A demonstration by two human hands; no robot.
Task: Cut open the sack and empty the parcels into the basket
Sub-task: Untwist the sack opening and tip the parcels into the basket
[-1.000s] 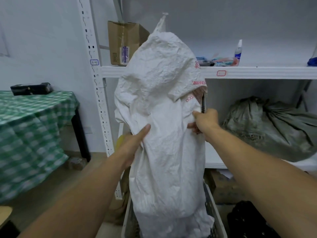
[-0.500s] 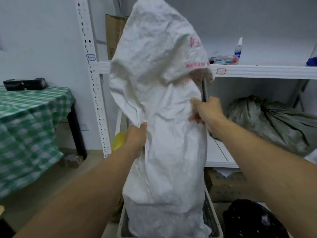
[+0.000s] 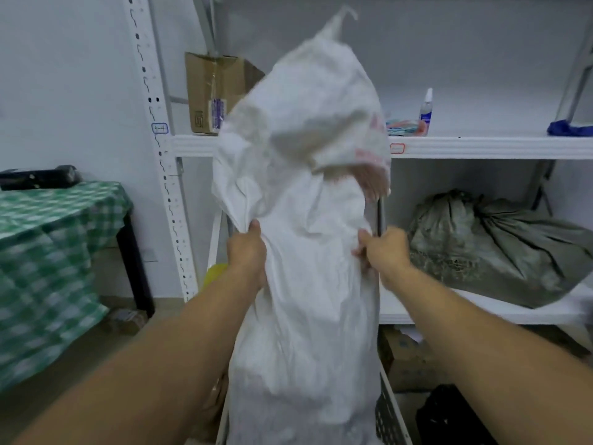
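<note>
A tall white woven sack (image 3: 305, 220) with faint red print stands upside down, its lower end inside a white plastic basket (image 3: 390, 412) at the bottom of the view. My left hand (image 3: 247, 252) grips the sack's left side at mid height. My right hand (image 3: 383, 250) grips the right side and also holds a thin dark blade (image 3: 379, 216) that points up along the sack. The sack's upper part is folded over and blurred. No parcels are visible; the sack hides the inside of the basket.
White metal shelving (image 3: 481, 146) stands behind, with a cardboard box (image 3: 211, 91), a small bottle (image 3: 426, 107) and a grey-green sack (image 3: 500, 245) on it. A table with green checked cloth (image 3: 54, 252) is at left. A black bag (image 3: 449, 415) lies at lower right.
The sack rose high half a second ago and has dropped back down now, shaken. Both hands keep their grip and have moved lower along its sides.
</note>
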